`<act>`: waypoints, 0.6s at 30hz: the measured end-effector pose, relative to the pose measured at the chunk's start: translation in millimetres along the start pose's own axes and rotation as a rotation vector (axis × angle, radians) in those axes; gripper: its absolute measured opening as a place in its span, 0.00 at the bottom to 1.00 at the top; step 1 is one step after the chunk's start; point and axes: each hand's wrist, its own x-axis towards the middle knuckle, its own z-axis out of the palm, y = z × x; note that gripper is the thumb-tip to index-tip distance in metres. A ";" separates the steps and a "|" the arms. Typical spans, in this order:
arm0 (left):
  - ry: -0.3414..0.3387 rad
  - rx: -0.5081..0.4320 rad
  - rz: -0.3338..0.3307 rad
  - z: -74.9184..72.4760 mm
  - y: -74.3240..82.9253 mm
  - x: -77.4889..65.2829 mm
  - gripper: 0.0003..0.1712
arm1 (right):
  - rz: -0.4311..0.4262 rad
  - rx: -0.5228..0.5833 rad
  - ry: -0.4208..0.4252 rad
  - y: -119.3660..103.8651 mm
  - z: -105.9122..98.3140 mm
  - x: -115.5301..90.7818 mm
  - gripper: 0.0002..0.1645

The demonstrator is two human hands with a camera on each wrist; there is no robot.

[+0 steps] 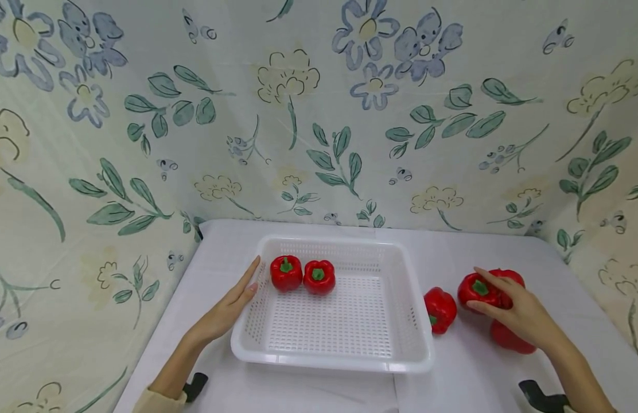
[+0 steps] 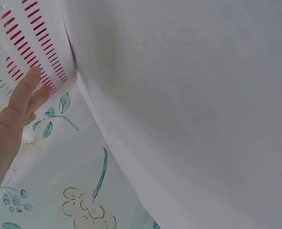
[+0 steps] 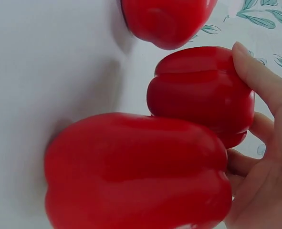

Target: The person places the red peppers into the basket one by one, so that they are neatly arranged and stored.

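My left hand rests with straight fingers along the left side of a white perforated plastic basket; in the left wrist view its fingertips touch the slotted wall. Inside the basket, at its back left, two red bell peppers sit side by side. My right hand grips another red bell pepper between thumb and fingers, right of the basket. In the right wrist view the gripped pepper is partly hidden by a nearer pepper.
Close against the basket's right side lies a loose red bell pepper. Two more, one behind the right hand and one below it, are partly covered. A white cloth covers the table; floral fabric hangs behind.
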 end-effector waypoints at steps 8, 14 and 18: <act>-0.002 0.001 -0.004 -0.4 -0.4 0.5 0.37 | 0.010 -0.001 0.034 -3.3 -4.6 2.5 0.59; -0.008 -0.010 0.000 -0.6 -0.1 0.8 0.37 | -0.020 0.015 0.095 -13.7 -7.5 4.4 0.56; -0.008 -0.016 0.003 -0.7 -0.1 0.9 0.37 | -0.062 0.033 0.148 -26.7 -9.9 6.1 0.54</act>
